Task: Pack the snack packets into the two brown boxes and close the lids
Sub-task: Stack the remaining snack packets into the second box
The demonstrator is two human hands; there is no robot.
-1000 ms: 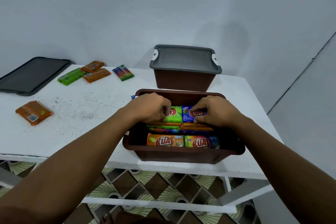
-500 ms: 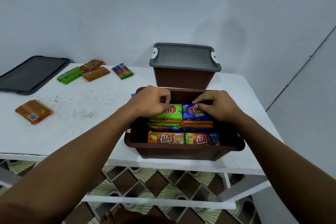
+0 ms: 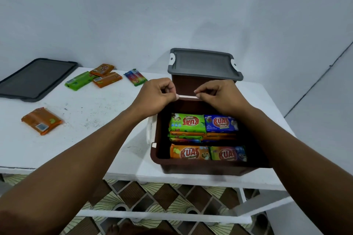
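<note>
Head view is showing the left hand [image 3: 158, 95] and right hand [image 3: 219, 95] hovering side by side at the far rim of the open brown box [image 3: 200, 166], fingers curling; whether they are pinching anything I cannot tell. Snack packets [image 3: 186, 123] are lying stacked inside this box, which is sitting at the desk's [image 3: 86, 120] front edge. The second brown box [image 3: 189, 86] is standing just behind, wearing its grey lid [image 3: 202, 63]. Loose packets [image 3: 42, 121] are lying well to the left.
</note>
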